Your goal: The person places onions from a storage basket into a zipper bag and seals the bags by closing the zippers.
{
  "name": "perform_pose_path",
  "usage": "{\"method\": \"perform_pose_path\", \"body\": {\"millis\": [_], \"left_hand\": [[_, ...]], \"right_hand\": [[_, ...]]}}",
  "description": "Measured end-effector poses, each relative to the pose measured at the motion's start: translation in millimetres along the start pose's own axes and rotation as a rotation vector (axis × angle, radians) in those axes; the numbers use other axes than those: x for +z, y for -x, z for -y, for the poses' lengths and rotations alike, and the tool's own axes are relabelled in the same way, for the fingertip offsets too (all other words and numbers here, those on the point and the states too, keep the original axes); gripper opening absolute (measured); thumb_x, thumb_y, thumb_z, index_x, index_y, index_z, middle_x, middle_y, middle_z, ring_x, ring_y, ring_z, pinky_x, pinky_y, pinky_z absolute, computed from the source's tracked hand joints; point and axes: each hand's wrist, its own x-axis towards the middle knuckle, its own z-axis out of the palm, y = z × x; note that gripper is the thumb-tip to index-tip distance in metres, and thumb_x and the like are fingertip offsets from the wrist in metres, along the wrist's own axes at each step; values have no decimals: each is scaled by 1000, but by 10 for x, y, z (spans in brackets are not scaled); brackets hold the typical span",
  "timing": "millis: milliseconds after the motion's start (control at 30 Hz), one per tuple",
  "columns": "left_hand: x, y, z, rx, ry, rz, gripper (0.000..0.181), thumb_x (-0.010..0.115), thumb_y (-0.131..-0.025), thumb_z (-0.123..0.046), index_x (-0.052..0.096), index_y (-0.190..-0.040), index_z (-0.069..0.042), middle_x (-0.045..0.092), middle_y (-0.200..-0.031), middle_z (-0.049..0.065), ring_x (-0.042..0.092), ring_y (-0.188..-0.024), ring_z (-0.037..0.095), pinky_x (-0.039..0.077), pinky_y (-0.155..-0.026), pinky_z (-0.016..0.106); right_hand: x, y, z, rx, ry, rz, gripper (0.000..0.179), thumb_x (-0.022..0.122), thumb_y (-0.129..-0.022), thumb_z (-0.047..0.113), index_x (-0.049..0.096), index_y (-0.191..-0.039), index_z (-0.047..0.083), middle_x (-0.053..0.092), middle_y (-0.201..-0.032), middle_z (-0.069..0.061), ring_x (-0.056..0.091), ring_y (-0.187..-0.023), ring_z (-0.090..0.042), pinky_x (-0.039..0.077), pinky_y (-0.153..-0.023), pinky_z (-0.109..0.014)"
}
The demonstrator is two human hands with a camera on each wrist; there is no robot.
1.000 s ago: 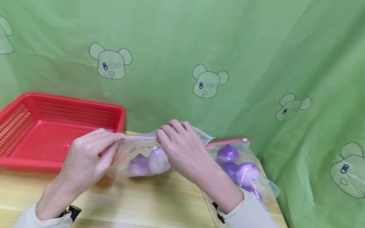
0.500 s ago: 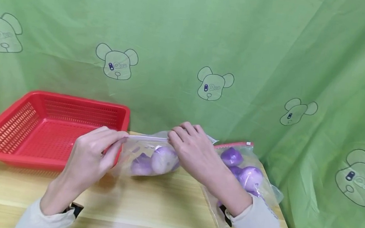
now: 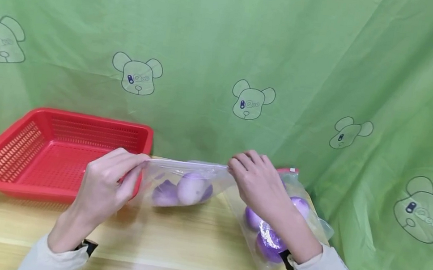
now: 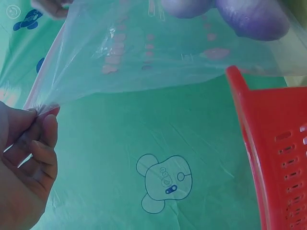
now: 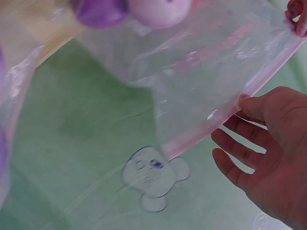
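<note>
A clear zip bag is stretched between my hands, with several purple-and-white, onion-like round pieces sagging inside. My left hand pinches the left end of its pale zip edge. Farther right along that same edge, the thumb and index finger of my right hand pinch the strip; the other fingers are spread loosely in the right wrist view. The edge looks pink there, and a short end of the bag extends past the pinch. Pink printing marks the bag in the left wrist view.
Left on the wooden table stands a red slotted basket. A second zip bag with a red zip and more purple pieces lies at the right, partly behind my right forearm. A green curtain hangs behind and to the right.
My right hand has slid rightward along the zip edge, and more of the strip now shows pulled straight between my hands. My left hand keeps its pinch at the left end.
</note>
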Motion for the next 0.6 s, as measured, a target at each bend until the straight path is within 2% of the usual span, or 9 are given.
{"method": "perform_pose_path", "body": {"millis": [167,367,500,600], "left_hand": [[-20,-6,37,-9,-2,6,17,68,-82,4,77,-95,-3,71,-79,1,57,-66,11,44,-56,20],[-44,-12,68,-30,0,-10,19,71,-78,5,77,-95,-2,71,-79,2,56,-65,11,40,-54,18],[-67,-14,46,-48,-8,-2,18,72,-79,3,77,-95,-2,70,-79,3,53,-62,9,39,-52,17],[-139,-25,29,-92,-30,-49,14,70,-82,2,77,-94,-1,68,-75,3,48,-60,7,36,-51,14]], "right_hand": [[56,172,-164,44,-17,10,9,66,-94,14,67,-99,7,70,-103,-8,60,-98,-28,49,-74,-37],[69,367,-329,101,-42,-18,7,62,-96,14,66,-95,8,69,-99,-8,59,-96,-29,48,-74,-40],[57,427,-316,116,-100,-38,6,62,-96,11,64,-98,6,69,-96,-9,61,-94,-30,50,-80,-43],[12,405,-247,138,-191,-87,7,63,-95,8,62,-101,5,68,-92,-8,62,-92,-27,49,-90,-45]]}}
